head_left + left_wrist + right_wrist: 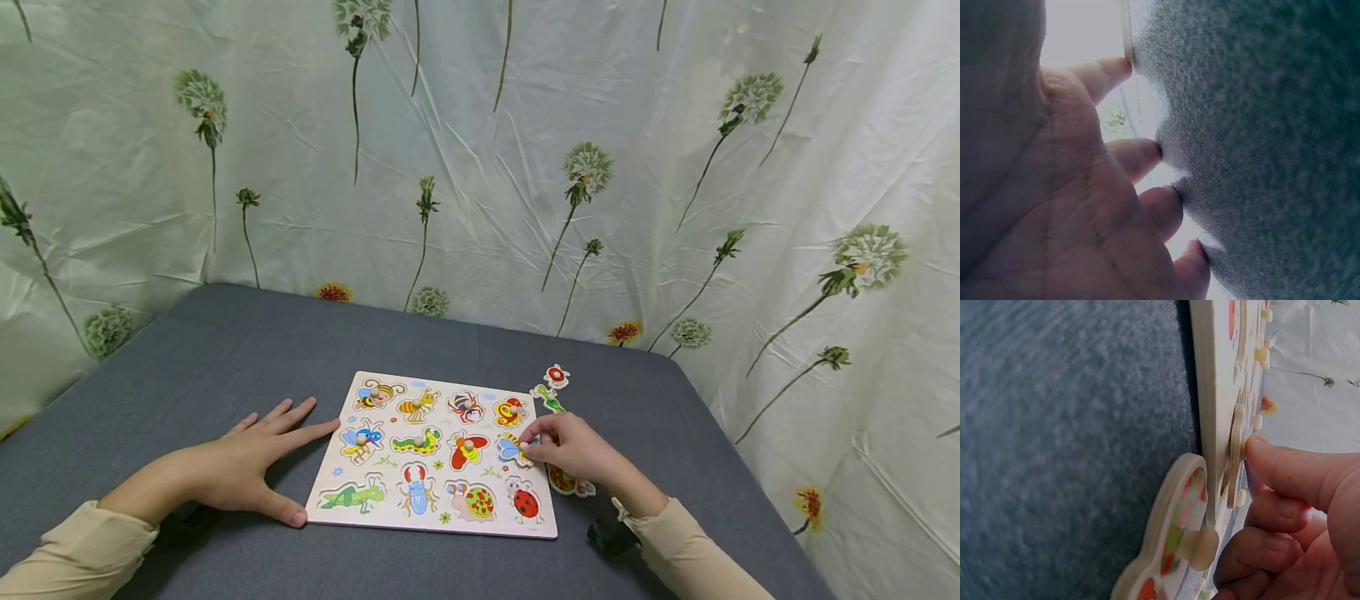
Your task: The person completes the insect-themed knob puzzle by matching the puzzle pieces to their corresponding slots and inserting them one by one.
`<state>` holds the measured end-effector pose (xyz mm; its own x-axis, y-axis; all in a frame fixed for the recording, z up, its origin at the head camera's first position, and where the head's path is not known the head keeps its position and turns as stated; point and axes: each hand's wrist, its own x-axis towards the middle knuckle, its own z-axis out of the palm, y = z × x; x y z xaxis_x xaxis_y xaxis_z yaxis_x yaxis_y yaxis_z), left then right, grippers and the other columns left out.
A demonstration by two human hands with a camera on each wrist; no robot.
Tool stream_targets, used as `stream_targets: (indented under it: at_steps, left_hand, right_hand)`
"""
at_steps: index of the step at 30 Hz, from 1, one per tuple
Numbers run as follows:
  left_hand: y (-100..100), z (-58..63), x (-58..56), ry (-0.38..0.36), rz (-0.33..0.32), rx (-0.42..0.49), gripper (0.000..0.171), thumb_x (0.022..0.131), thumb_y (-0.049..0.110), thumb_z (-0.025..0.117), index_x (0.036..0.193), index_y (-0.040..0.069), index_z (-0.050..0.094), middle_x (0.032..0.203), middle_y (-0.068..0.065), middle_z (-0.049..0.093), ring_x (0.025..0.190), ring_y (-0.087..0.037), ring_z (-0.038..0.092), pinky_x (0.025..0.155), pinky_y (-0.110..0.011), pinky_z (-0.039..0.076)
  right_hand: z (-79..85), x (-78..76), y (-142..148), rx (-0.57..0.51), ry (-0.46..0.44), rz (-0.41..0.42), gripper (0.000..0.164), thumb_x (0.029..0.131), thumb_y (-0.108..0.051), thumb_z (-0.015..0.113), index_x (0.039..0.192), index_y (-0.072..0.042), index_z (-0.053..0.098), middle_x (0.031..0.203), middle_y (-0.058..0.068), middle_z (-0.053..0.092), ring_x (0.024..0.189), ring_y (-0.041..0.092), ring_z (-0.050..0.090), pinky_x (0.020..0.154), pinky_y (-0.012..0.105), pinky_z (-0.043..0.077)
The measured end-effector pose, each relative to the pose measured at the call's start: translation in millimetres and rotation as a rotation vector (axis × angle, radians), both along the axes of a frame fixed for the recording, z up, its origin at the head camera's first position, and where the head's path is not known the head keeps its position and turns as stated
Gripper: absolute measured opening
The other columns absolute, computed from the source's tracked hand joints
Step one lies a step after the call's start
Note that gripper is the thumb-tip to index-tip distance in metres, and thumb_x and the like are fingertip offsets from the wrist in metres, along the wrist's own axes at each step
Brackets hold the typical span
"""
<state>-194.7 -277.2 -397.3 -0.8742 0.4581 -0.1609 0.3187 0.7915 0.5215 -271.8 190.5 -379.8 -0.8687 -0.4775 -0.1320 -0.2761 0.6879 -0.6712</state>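
Observation:
A wooden insect peg puzzle board (pixel 405 527) lies flat on the table. My right hand (pixel 573 450) pinches the small knob of a blue-winged bee puzzle piece (pixel 508 448) at the board's right side. In the right wrist view that bee piece (pixel 1235 462) is slightly tilted against the board, partly out of its recess. My left hand (pixel 243 462) is spread on the table, thumb and index finger touching the board's left edge. Knobbed pieces sit in the upper two rows; the bottom-row pictures, such as the beetle (pixel 417 490), show no knobs.
Loose pieces lie right of the board: a red ladybug piece (pixel 557 377), a green piece (pixel 548 397) and a snail-like patterned piece (pixel 562 480), partly behind my right hand. The grey cloth-covered table (pixel 247 350) ends at a floral curtain (pixel 480 167).

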Motion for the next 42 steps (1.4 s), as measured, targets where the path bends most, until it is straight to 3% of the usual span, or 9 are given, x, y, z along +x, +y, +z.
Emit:
stream_targets:
  at_steps: [42]
  left_hand:
    - [-1.5, -1.6, -1.4, -0.006, -0.005, 0.004, 0.115, 0.076, 0.065, 0.089, 0.17, 0.026, 0.035, 0.177, -0.033, 0.011, 0.157, -0.069, 0.002, 0.114, -0.09, 0.002]
  right_hand:
    - [-1.9, 2.0, -4.2, -0.009, -0.007, 0.02, 0.015, 0.101, -0.02, 0.076, 0.105, -0.005, 0.077, 0.066, -0.007, 0.046, 0.058, 0.006, 0.039, 0.056, 0.021, 0.03]
